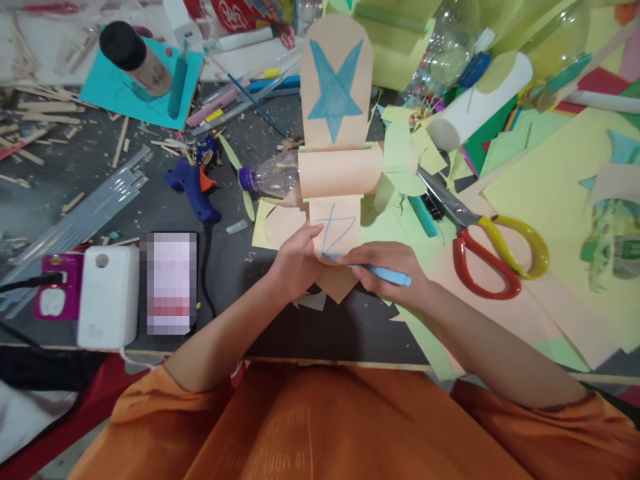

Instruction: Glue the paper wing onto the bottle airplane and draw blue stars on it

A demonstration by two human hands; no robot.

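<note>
My right hand [387, 270] is closed around a light blue marker [387, 275], its tip on a peach paper flap [336, 230] where blue star lines are partly drawn. Beside it, my left hand [296, 263] pinches the flap's left edge and holds it flat. The flap belongs to a peach paper craft [340, 170] wrapped round a clear plastic bottle [273, 180] with a purple cap. Its upper rounded flap carries a filled blue star [334, 87].
Red-and-yellow scissors [487, 250] lie right of my hands on coloured paper sheets [550, 200]. A blue glue gun [193, 187], glue sticks [90, 213], a white charger [107, 297] and a phone [170, 283] are at left. Wood scraps litter the dark table [235, 280].
</note>
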